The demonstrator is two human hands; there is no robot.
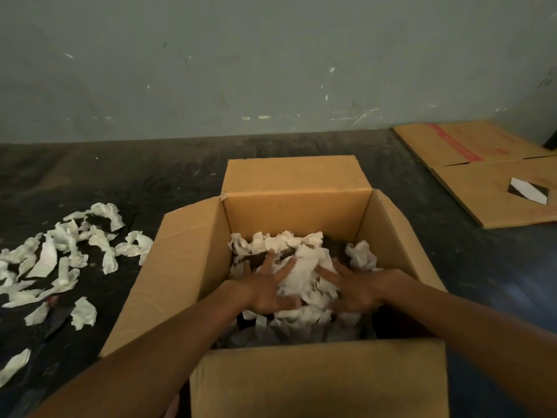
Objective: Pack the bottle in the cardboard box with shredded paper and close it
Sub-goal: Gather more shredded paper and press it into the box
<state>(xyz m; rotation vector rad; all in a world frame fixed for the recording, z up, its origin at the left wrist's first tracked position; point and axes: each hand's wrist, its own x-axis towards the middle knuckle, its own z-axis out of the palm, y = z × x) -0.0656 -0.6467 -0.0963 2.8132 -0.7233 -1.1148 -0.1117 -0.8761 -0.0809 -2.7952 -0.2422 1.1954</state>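
The cardboard box (297, 212) stands open on the dark floor (150, 173), all 4 flaps folded outward — the far flap upright against the grey wall (241, 55) behind, the near flap hanging toward the person. Inside it lies a loose heap of white shredded paper (301, 267), piled highest toward the far wall of the box and thinner and shadowed at the near wall.

Both hands are down inside the box. The left hand (266, 288) lies palm-down with its fingers straight and spread, pressing on the left side of the heap. The right hand (354, 289) does the same on the right side, fingers straight and fanned, touching the paper — neither hand grasps anything. A thick wad of paper rises between the 2 hands.

The bottle cannot be made out; if it is in the box, the paper and the shadow hide it.

More torn paper scraps (57, 260) are scattered over the floor left of the box, well apart from it at the near-left corner and just beside its left flap farther back. At the far-right corner of the floor lies a flattened cardboard sheet (488, 176) with red print.
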